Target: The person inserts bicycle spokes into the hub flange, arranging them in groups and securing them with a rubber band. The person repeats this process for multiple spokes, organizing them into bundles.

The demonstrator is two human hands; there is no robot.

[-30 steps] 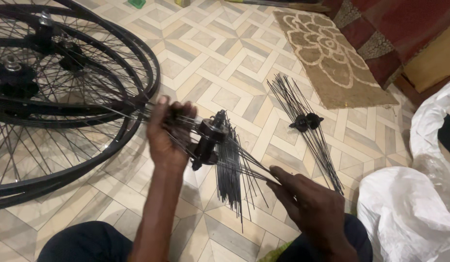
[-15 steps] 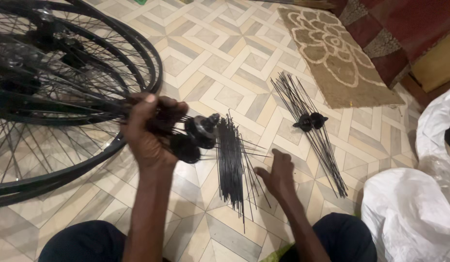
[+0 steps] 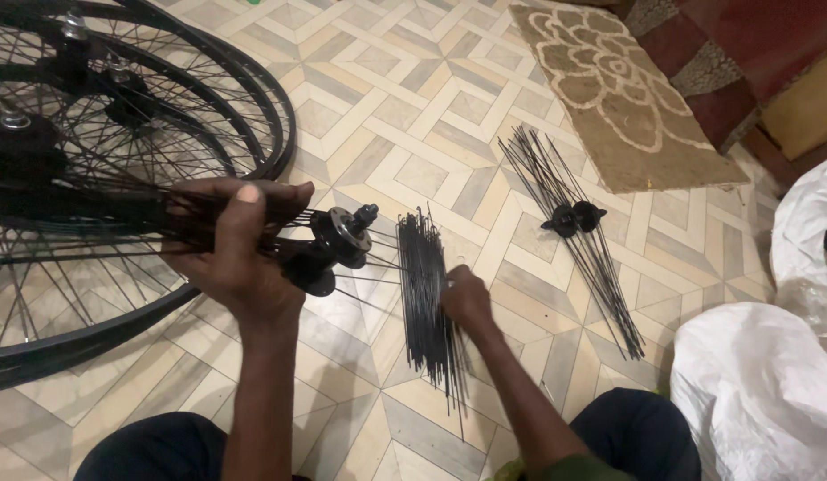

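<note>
My left hand (image 3: 240, 245) is closed around a bunch of black spokes that run through a black wheel hub (image 3: 338, 242), held a little above the tiled floor. A loose pile of black spokes (image 3: 427, 303) lies on the floor just right of the hub. My right hand (image 3: 467, 298) rests on the right side of that pile, fingers curled down onto the spokes. Whether it has pinched any spoke is hidden by the fingers.
Black spoked bicycle wheels (image 3: 119, 160) lie stacked at the left. A second hub with spokes (image 3: 574, 218) lies on the floor to the right. A brown patterned mat (image 3: 618, 89) is at the back right, white sacks (image 3: 761, 392) at the right edge.
My left hand has carried the hub and its spokes leftward and levelled them. My right hand left those spokes and dropped forward onto the loose pile on the floor.
</note>
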